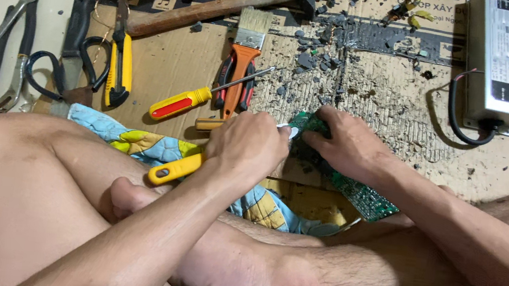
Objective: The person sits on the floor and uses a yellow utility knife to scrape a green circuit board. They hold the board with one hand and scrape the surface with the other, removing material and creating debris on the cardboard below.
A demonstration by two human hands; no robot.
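The left hand (248, 145) gripped a yellow-handled tool (175, 168), its tip meeting the green board (364, 198). The right hand (348, 145) pressed down closed over the board's far end, steadying it on the cardboard (390, 95) near its front edge. Dark chips (317, 54) lay scattered beyond; spare screwdriver (185, 103) and brush (243, 64) waited close by.

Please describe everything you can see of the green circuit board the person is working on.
The green circuit board is a long, narrow strip, lying slantwise from the cardboard down over the person's leg. Its lower end shows small components and fine tracks. The right hand presses down on its upper end, hiding most of that part. The left hand holds a yellow-handled tool whose tip meets the board near the right hand's fingers. Dark crumbs lie scattered beyond it.
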